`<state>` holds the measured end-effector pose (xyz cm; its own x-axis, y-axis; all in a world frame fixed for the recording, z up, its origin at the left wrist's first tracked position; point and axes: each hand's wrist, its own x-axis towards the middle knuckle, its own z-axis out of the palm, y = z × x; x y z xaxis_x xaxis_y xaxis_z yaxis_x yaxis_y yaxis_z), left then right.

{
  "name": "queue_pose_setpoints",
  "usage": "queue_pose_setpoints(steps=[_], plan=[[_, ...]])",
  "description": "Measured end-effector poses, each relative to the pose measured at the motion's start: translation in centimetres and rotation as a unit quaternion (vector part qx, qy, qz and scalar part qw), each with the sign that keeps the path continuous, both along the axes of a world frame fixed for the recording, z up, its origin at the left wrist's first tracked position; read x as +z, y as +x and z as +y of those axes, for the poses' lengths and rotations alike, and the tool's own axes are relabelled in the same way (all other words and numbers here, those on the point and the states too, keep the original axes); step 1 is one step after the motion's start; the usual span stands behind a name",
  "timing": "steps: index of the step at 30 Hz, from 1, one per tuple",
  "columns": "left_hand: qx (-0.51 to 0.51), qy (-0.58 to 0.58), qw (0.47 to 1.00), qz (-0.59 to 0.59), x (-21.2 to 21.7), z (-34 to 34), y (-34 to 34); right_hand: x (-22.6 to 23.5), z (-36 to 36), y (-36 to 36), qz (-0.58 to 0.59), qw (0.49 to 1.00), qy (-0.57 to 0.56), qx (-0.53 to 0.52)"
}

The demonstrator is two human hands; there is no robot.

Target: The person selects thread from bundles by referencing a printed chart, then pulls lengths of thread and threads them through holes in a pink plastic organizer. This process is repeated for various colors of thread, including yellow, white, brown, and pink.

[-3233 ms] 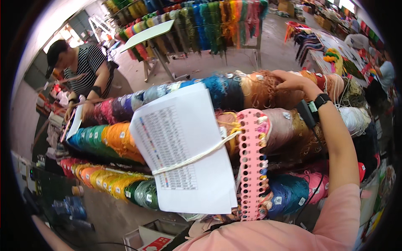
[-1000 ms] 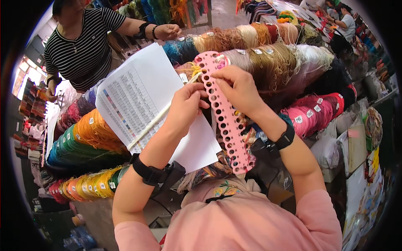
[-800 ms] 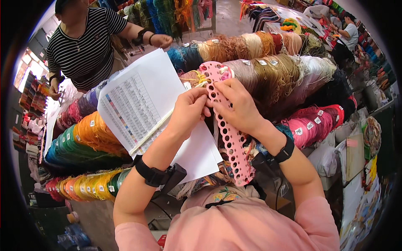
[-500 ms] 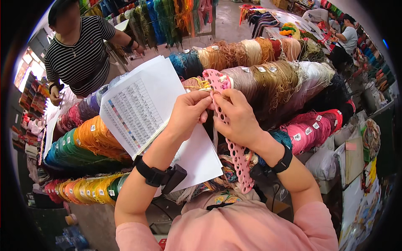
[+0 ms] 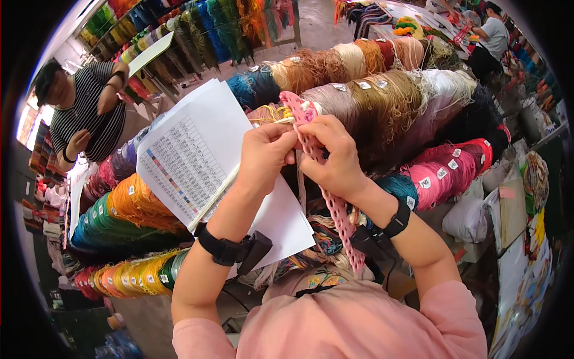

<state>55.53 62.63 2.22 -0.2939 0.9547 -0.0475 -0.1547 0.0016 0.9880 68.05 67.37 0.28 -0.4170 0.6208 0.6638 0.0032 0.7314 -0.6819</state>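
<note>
head view, the only one supplied: left hand and right hand are raised together in front of the chest, knuckles nearly touching, over the upper end of a long pink plastic strip punched with a row of round holes. both hands are closed in a pinch; the left fingers appear to nip a pale yellow strand of thread at the strip's top, the right fingers clamp the strip itself just beside it. the strip runs down and to the right from the hands toward the pink-sleeved chest, its lower end free. compared with the frame about three seconds back, when the right arm was stretched out to the far hanks and the strip lay flat on the paper, both hands have since come in and closed on the strip's head; over the last second the strip has tilted more upright and the grip has tightened. judgement: the reach for material looks finished and fine work at one of the top holes is in hand. a white printed sheet with a column of small colour swatches sits under the left wrist, a cream band across it. behind lie thick hanks of coloured thread stacked in rows. a person in a black-and-white striped top stands at the far left, well apart.
</note>
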Motion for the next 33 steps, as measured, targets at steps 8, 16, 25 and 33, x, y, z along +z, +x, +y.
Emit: queue_pose_setpoints(steps=[8, 16, 25, 33], plan=[[0.012, -0.06, 0.985, -0.162, 0.6, -2.3, -2.5, -0.6, 0.0, -0.2, -0.003, 1.0, 0.025, -0.005], [0.013, -0.055, 0.984, -0.169, 0.6, -2.8, -2.0, -0.7, -0.2, -0.5, -0.042, 0.998, 0.047, 0.005], [-0.071, -0.008, 0.924, -0.376, 1.2, -4.9, -1.9, -1.7, 0.1, -0.7, -0.042, 0.995, 0.082, -0.045], [-0.153, 0.0, 0.963, -0.221, 1.1, -4.0, -2.1, -2.3, 0.2, -0.6, -0.112, 0.969, 0.183, -0.123]])
